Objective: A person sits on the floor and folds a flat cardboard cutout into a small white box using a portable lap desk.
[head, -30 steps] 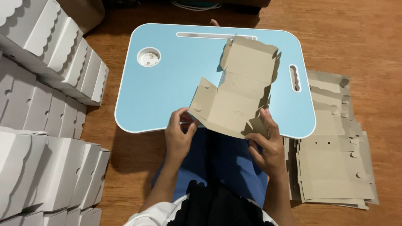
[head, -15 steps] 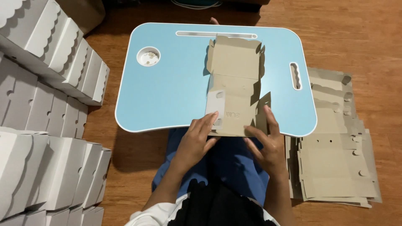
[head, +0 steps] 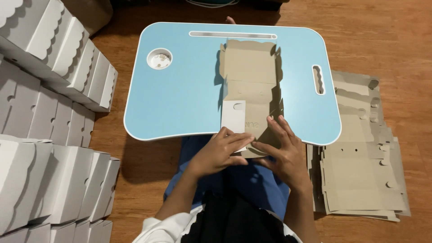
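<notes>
A flat brown cardboard box blank, scalloped along its far edge, lies on the right half of a pale blue lap worktop, its near end overhanging the front rim. One white-faced flap is folded up over the brown board. The left hand presses fingers onto that flap's near corner; the right hand pinches the blank's near edge, both gripping cardboard. A round cup recess in the worktop holds a few small pale bits. On the wooden floor, a loose stack of flat blanks lies right; rows of assembled white scalloped boxes crowd left.
</notes>
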